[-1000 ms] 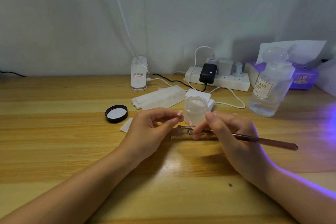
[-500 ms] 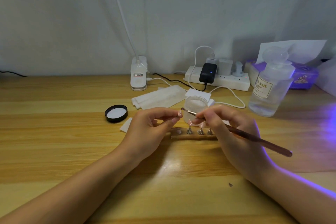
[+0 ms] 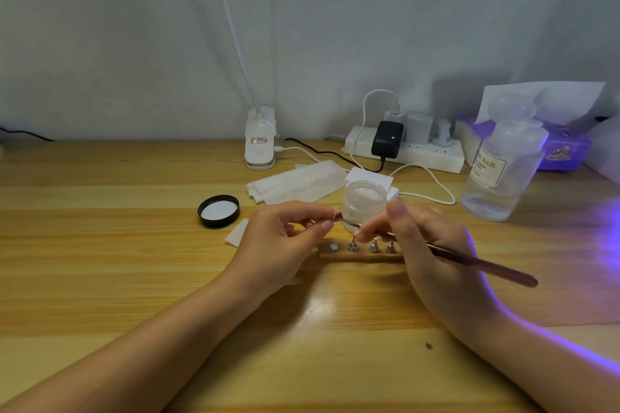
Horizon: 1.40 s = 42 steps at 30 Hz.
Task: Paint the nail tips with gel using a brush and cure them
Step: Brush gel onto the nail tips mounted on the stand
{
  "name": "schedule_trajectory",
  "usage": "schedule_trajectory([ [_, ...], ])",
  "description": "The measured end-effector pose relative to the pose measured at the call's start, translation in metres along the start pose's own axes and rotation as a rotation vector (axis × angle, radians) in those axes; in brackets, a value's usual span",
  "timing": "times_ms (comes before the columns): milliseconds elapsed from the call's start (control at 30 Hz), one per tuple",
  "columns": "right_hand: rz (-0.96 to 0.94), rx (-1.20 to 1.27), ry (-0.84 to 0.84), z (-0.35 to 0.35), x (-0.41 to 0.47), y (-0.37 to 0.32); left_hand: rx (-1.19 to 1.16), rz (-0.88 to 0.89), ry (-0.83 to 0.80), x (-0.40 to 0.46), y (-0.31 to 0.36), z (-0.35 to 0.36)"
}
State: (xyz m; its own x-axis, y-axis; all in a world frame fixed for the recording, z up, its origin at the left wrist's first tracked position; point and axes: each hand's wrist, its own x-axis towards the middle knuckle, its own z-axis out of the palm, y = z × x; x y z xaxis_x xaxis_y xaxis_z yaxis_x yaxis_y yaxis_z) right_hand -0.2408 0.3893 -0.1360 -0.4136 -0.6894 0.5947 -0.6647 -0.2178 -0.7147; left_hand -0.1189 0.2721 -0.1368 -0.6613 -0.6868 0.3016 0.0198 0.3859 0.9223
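Centrally, left hand (image 3: 281, 241) fingers pinch a small nail tip (image 3: 336, 211); right hand (image 3: 426, 245) fingers pinch the brush (image 3: 476, 261), bristles touching that tip. Just beyond: open gel jar (image 3: 365, 201). Below: wooden holder (image 3: 359, 251) with metal stands on the worktop (image 3: 100, 261). Black lid (image 3: 218, 210) lies left.

The table (image 3: 100, 261) is light yellow-brown wood with long stripes. The brush (image 3: 483, 263) has a shiny brown-pink handle. The open jar (image 3: 364, 203) is cloudy white. At 9 o'clock from it lies a black lid (image 3: 218, 211), white inside. The power strip (image 3: 422, 152) is white, its plug (image 3: 386, 142) black with 1 tiny blue light. Purple light glows at 3 o'clock on the table.
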Motion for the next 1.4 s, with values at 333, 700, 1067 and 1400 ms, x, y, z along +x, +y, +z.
schedule_trajectory([
  [333, -0.031, -0.009, 0.007, 0.0005, 0.0007, 0.0044, -0.016, -0.011, -0.019, -0.0002, 0.0016, -0.0008],
  [700, -0.019, 0.013, -0.003, 0.0004, 0.0002, 0.0057, 0.019, 0.019, -0.04, 0.0003, 0.0001, -0.001],
  [1067, -0.038, 0.038, 0.013, 0.0011, -0.0001, 0.0084, 0.0, 0.045, -0.034, 0.0012, -0.0032, -0.0006],
  [1400, -0.016, 0.1, 0.043, -0.0002, 0.001, 0.0057, 0.001, 0.067, -0.046, 0.0015, -0.0019, -0.0005],
])
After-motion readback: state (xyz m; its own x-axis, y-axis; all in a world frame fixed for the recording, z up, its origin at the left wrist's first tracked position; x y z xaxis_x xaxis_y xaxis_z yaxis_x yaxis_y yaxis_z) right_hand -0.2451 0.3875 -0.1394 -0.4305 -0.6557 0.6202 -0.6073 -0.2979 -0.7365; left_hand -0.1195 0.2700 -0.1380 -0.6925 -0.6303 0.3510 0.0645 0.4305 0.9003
